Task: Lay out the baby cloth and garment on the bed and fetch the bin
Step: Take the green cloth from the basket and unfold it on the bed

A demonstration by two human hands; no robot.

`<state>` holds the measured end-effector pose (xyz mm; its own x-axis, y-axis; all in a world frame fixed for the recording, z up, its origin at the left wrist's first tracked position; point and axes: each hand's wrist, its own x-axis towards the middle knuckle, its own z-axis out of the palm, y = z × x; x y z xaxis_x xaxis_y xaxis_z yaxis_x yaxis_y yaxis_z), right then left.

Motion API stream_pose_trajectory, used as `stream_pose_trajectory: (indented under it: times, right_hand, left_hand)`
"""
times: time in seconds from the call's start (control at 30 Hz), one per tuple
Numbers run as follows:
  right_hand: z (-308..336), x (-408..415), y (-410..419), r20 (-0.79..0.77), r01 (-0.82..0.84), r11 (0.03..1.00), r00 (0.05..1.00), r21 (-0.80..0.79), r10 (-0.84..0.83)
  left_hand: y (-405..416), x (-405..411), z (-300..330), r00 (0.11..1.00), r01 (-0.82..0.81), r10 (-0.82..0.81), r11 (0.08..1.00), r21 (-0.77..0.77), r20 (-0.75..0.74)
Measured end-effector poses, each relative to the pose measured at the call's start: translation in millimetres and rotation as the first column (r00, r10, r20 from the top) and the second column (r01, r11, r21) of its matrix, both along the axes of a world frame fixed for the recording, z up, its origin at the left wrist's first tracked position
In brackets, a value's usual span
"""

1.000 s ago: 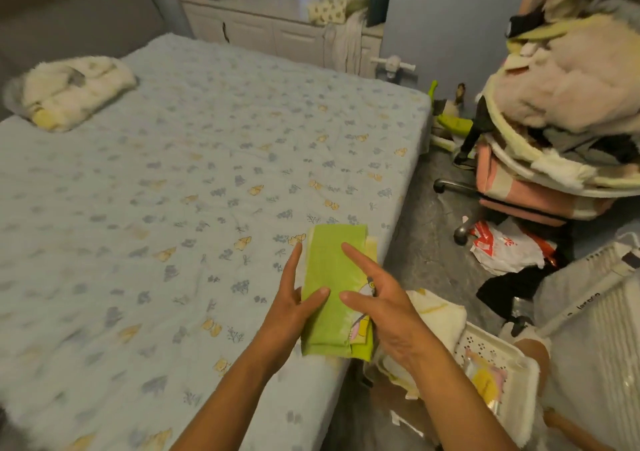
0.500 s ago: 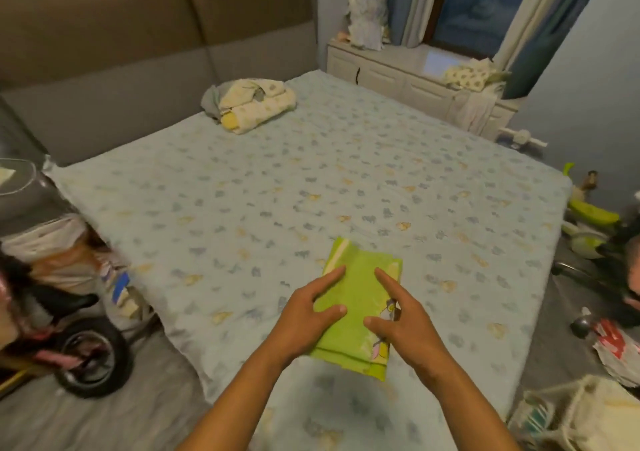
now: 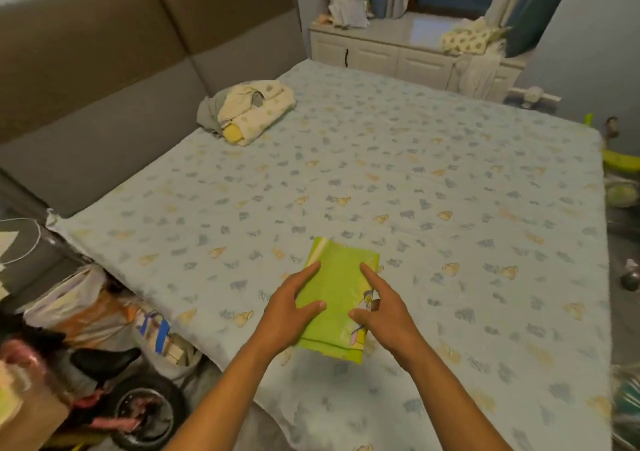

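A folded green baby cloth (image 3: pixel 337 295) with a cartoon print lies flat on the bed (image 3: pixel 450 208), near its front edge. My left hand (image 3: pixel 289 314) rests on the cloth's left side, fingers spread and thumb on top. My right hand (image 3: pixel 382 307) rests on its right side, fingers spread over the print. Neither hand is closed around the cloth. A bundle of cream and grey garments (image 3: pixel 247 111) sits at the far left of the bed by the headboard. No bin is in sight.
A brown padded headboard (image 3: pixel 121 70) runs along the left. A white cabinet (image 3: pixel 398 52) with cloths on it stands under the window. A small bike (image 3: pixel 114 395) and bags (image 3: pixel 79 308) crowd the floor at lower left. Toys (image 3: pixel 621 173) lie right of the bed.
The view has swung left from the bed's right edge and a laundry chair to the headboard side. The green cloth now lies further in on the bed, both hands still on it.
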<state>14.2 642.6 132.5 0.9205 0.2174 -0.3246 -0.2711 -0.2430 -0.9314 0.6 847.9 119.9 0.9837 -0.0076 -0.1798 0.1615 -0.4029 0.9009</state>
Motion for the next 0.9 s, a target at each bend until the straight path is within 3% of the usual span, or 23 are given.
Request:
stream_pose_trajectory:
  times: [0.27, 0.4, 0.67, 0.8, 0.9]
  right_hand:
    - [-69, 71, 71, -0.076, 0.115, 0.993, 0.990, -0.025, -0.116]
    - [-108, 96, 99, -0.120, 0.170, 0.979, 0.976, -0.109, -0.183]
    - [-217, 144, 147, -0.435, 0.490, 0.871, 0.794, 0.042, -0.425]
    - [-273, 170, 170, -0.511, 0.557, 0.830, 0.718, 0.014, -0.473]
    - [-309, 185, 181, -0.558, 0.585, 0.811, 0.674, 0.006, -0.483]
  left_hand:
    - [69, 104, -60, 0.995, 0.096, -0.092, 0.988, 0.121, -0.035]
    - [83, 155, -94, 0.970, 0.240, -0.242, 0.941, 0.239, -0.019]
    - [79, 295, -227, 0.779, 0.569, -0.625, 0.679, 0.464, -0.041]
    - [76, 337, -295, 0.663, 0.671, -0.745, 0.549, 0.498, -0.072]
    - [74, 355, -333, 0.607, 0.707, -0.793, 0.517, 0.483, -0.039]
